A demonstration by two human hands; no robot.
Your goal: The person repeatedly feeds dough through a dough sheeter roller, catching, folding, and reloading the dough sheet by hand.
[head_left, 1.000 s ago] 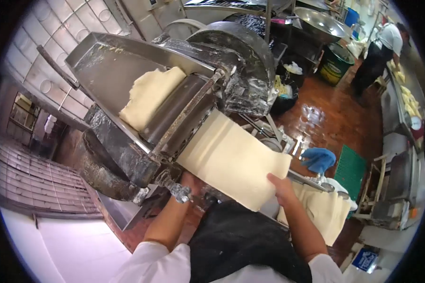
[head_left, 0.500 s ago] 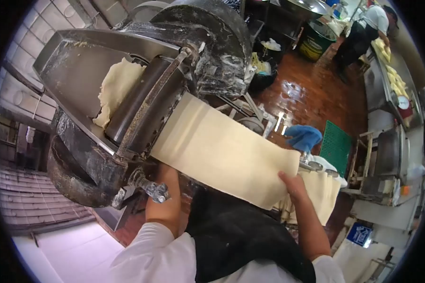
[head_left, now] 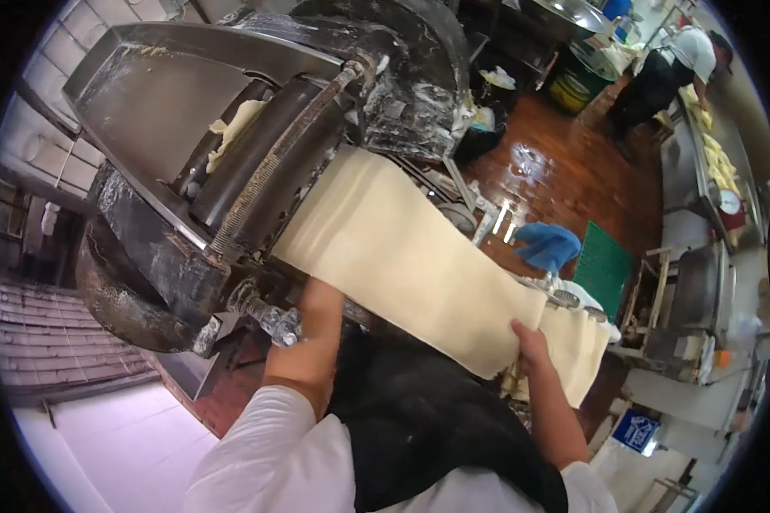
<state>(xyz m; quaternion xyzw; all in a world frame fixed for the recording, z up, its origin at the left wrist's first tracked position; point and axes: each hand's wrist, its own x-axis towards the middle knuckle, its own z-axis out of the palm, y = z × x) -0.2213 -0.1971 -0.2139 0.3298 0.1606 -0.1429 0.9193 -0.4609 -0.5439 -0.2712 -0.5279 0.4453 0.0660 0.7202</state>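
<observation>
A long, smooth sheet of dough point(head_left: 411, 256) comes out of the rollers point(head_left: 261, 158) of a dough sheeter and slopes down to the right. My left forearm point(head_left: 312, 338) reaches under the sheet close to the rollers; that hand and its fingers are hidden beneath the dough. At the sheet's lower end, my right hand point(head_left: 532, 346) grips the near edge, thumb on top, with the other fingers mostly out of sight. Beyond that hand, more dough hangs in a folded length point(head_left: 573, 346). A small remnant of dough point(head_left: 233, 132) lies at the feed side of the rollers.
The sheeter's metal hopper point(head_left: 158, 111) fills the upper left, and a bolt-like knob point(head_left: 278, 325) juts out near my left forearm. A blue cloth point(head_left: 546, 246) and a green mat point(head_left: 603, 269) lie to the right. Another person point(head_left: 667, 77) works at a counter in the back.
Most of the dough in the hopper has passed into the rollers, leaving a small piece. The sheet on the outlet side now sags and curves more. My right hand keeps its grip.
</observation>
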